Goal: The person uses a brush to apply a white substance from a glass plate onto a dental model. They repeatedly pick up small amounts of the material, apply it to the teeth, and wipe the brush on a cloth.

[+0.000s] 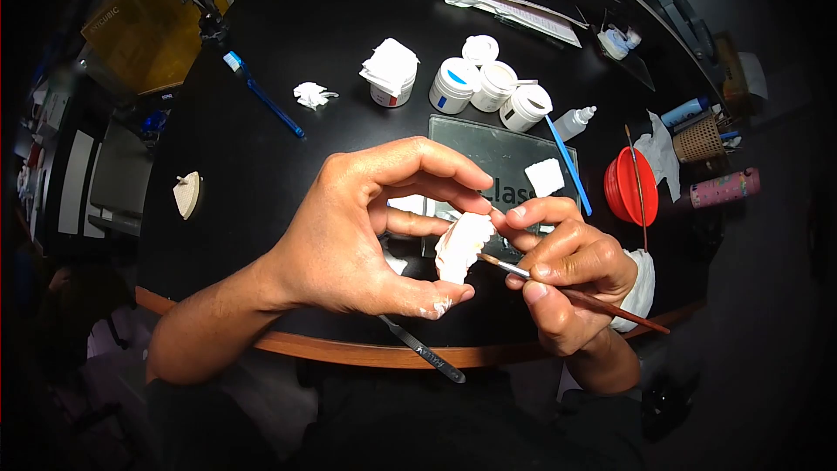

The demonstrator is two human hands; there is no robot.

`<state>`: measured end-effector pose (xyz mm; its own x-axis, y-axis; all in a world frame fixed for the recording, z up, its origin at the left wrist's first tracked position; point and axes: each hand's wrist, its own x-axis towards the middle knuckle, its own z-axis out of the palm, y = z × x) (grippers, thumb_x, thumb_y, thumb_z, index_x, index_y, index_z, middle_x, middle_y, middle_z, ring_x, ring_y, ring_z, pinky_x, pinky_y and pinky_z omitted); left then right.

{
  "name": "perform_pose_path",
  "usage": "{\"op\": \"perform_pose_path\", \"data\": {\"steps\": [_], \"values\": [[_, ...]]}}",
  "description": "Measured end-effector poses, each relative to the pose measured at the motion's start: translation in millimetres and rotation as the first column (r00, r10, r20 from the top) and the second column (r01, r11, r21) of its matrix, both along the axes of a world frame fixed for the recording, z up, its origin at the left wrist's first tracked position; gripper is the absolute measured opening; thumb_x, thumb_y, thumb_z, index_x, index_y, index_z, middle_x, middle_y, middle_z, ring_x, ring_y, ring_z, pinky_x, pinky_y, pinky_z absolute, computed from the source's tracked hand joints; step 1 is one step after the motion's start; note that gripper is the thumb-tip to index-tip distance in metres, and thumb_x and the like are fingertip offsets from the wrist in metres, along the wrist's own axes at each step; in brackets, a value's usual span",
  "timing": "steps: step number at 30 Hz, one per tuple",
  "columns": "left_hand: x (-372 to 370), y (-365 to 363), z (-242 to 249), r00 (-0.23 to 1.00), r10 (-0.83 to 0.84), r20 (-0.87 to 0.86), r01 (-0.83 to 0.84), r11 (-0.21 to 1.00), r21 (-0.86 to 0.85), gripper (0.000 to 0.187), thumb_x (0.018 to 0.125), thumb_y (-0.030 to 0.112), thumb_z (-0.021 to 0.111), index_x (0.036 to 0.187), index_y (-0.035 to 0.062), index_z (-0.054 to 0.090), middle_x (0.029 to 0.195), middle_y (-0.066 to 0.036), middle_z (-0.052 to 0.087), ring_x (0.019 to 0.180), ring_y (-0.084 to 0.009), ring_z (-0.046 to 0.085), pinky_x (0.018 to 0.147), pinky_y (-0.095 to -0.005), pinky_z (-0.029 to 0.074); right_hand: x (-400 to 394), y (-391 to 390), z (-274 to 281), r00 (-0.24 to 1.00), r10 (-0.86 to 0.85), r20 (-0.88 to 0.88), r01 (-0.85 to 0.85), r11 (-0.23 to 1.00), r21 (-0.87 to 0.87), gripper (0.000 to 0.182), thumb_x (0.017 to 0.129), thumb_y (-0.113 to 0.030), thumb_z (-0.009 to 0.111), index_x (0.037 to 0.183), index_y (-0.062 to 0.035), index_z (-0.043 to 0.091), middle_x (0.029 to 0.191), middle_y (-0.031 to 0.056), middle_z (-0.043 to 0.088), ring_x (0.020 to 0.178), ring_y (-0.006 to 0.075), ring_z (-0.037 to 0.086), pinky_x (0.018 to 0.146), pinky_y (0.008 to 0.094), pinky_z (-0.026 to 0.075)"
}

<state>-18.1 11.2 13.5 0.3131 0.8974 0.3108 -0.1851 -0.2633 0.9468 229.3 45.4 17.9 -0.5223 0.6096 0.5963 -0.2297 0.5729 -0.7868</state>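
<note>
My left hand (357, 227) is curled around a white dental cast (460, 249) with a row of tooth shapes, held between the thumb below and the fingertips above. White residue marks the thumb tip. My right hand (575, 266) grips a thin paintbrush (610, 306) with a reddish-brown handle like a pen. The bristles reach the right edge of the cast, among its tooth shapes. Behind the hands lies a glass slab (458, 135) with lettering, partly covered by my fingers. On it sits a white square pad (545, 176).
Several white jars (497, 85) and a dropper bottle (575, 122) stand behind the slab. A blue stick (568, 166) leans by them. To the right, another brush (639, 176) rests across a red cup (621, 192). A blue toothbrush (272, 105) lies left; a spatula (425, 351) overhangs the front edge.
</note>
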Motion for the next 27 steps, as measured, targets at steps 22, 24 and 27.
{"op": "perform_pose_path", "data": {"steps": [22,24,27], "values": [[-0.8,-0.6,0.8,1.000,0.008,-0.013,-0.009,0.998,-0.067,0.077,0.064,-0.003,0.096,0.130,-0.0074,0.057,0.121,-0.018,0.066,0.121,-0.0237,0.067,0.102,-0.0431,0.061,-2.3,-2.6,1.6,1.000,-0.024,0.012,0.024,1.000,0.008,0.016,0.076,0.011,0.069,0.087,0.0000,0.065,0.084,0.0127,0.071,0.111,0.0398,0.071,0.089,0.0420,0.064],[-1.0,-0.6,0.8,1.000,0.008,-0.012,-0.009,0.997,-0.073,0.077,0.064,-0.003,0.096,0.131,-0.0074,0.057,0.121,-0.018,0.066,0.121,-0.0237,0.067,0.102,-0.0430,0.061,-3.4,-4.8,0.6,0.999,-0.039,-0.022,0.038,0.999,-0.013,0.016,0.076,0.010,0.069,0.087,0.0000,0.065,0.085,0.0128,0.071,0.111,0.0395,0.071,0.088,0.0414,0.064],[-1.4,-1.2,1.5,1.000,0.011,-0.020,-0.013,0.997,-0.082,0.077,0.064,-0.003,0.096,0.131,-0.0075,0.057,0.121,-0.018,0.066,0.121,-0.0236,0.067,0.102,-0.0428,0.061,-2.4,-3.4,2.2,0.999,-0.025,0.029,0.024,0.999,0.034,0.017,0.076,0.010,0.070,0.088,-0.0002,0.066,0.085,0.0130,0.071,0.110,0.0390,0.071,0.086,0.0408,0.064]]}}
